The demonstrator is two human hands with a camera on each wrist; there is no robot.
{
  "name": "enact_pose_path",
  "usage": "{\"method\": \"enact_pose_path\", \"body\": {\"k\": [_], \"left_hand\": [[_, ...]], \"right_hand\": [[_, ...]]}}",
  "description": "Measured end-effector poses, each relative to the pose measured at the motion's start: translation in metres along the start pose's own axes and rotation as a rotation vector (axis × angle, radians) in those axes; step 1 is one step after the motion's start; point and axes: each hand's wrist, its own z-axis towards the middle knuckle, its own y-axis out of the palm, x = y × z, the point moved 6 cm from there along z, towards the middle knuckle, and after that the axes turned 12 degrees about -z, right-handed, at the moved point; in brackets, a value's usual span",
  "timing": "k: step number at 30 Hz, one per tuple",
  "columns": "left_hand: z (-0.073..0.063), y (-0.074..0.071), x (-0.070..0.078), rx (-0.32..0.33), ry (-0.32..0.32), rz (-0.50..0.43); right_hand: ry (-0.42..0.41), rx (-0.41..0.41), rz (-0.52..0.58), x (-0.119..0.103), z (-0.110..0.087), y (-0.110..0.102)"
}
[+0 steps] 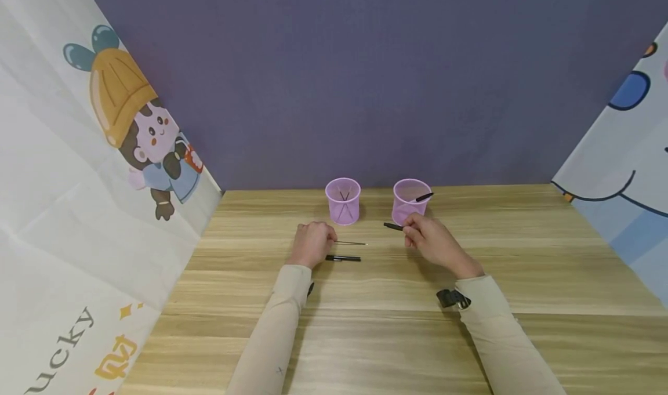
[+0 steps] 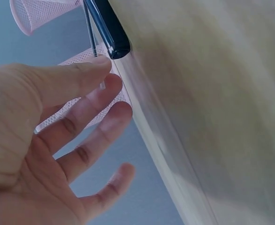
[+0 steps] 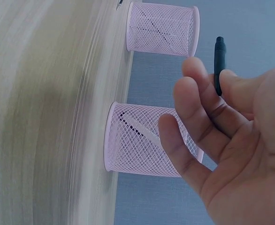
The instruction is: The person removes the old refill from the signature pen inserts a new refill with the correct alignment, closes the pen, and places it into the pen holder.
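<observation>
The left hand [image 1: 312,245], from where I stand, pinches a thin dark rod [image 1: 351,243] between thumb and index finger, its other fingers loosely spread; the rod's long axis runs crosswise, free end toward the right hand [image 1: 432,241]. That one, fingers half curled, pinches a slim black tube [image 1: 394,227] pointing left. A glossy black pen [image 1: 342,258] lies near the left fingertips, nearly parallel to the rod. Beyond the left fingers stands a round pink mesh cup [image 1: 334,211], beyond the right a matching pink cup [image 1: 400,210]

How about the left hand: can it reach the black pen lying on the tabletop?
Likely yes: the left hand is close beside the black pen, nothing visible between, though it pinches a pen refill.
</observation>
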Motion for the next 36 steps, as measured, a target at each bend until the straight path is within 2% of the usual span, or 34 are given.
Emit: {"method": "enact_pose_path", "body": {"k": [13,20,27,36], "left_hand": [[-0.002,0.001,-0.003,-0.026,-0.042,-0.012],[-0.003,0.0,-0.003,-0.012,-0.042,-0.031],[0.0,-0.007,0.0,0.053,-0.014,-0.099],[-0.002,-0.028,0.017,0.126,0.043,-0.161]], "right_hand": [[0.006,-0.008,0.011,0.0,0.001,0.001],[-0.011,0.009,0.011,-0.001,0.001,0.0],[-0.008,0.002,0.019,0.0,0.001,0.001],[-0.013,-0.001,0.038,0.0,0.002,0.005]]}}
